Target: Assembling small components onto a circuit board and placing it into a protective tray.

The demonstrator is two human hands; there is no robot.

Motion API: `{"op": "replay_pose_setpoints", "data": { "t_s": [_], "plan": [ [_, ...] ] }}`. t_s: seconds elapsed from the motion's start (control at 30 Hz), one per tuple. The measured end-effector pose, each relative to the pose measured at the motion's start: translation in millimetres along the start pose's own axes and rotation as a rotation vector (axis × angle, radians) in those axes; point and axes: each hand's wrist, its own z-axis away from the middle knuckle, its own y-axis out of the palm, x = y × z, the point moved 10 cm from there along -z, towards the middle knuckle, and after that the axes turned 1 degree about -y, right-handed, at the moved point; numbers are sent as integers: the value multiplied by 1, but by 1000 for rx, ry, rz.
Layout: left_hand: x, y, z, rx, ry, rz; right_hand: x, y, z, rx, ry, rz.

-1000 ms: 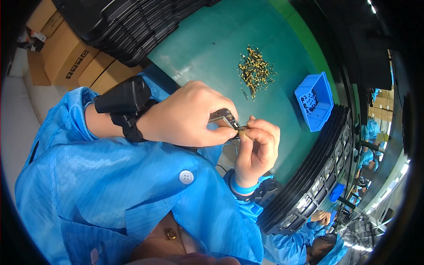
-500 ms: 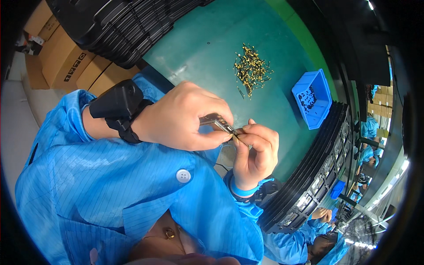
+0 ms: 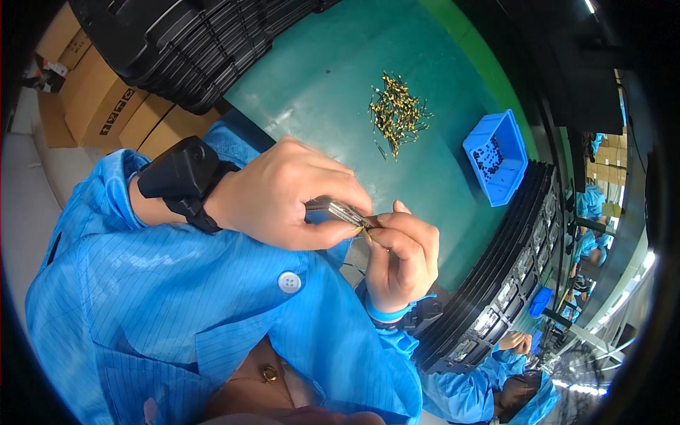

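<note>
My left hand [image 3: 294, 195] is closed around a small flat electronic part [image 3: 341, 210] with dark faces and a shiny metallic edge, held between thumb and fingers above the green table. My right hand [image 3: 405, 251] pinches at the part's right end, thumb and fingertips pressed together. A tiny yellowish bit shows by those fingertips, too small to name. Beyond my hands lies a loose pile of short black wire pieces with yellow ends [image 3: 399, 113]. Right of the pile stands a blue plastic bin [image 3: 520, 161] with small black pieces inside.
Stacked black trays [image 3: 177, 53] stand at the far left, another stack of black trays [image 3: 496, 290] along the right. Cardboard boxes [image 3: 99, 99] are at the left beside the green table [image 3: 312, 95]. A co-worker in blue [image 3: 460, 393] sits at the lower right.
Both hands have shifted slightly left, and the part has tilted so more of its metallic edge shows. My right fingertips remain at its end.
</note>
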Motion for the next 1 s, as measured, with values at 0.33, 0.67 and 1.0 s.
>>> {"op": "replay_pose_setpoints", "data": {
  "t_s": [0.33, 0.67, 1.0],
  "plan": [
    [-1, 5, 2, 62, 3, 39, 7, -2, 4, 1, -44, 58],
    [0, 5, 2, 63, -12, 37, 7, -1, 2, 28, -39, 63],
    [-3, 4, 3, 55, 15, 42, 9, -1, 2, 17, -42, 56]
  ]
}}
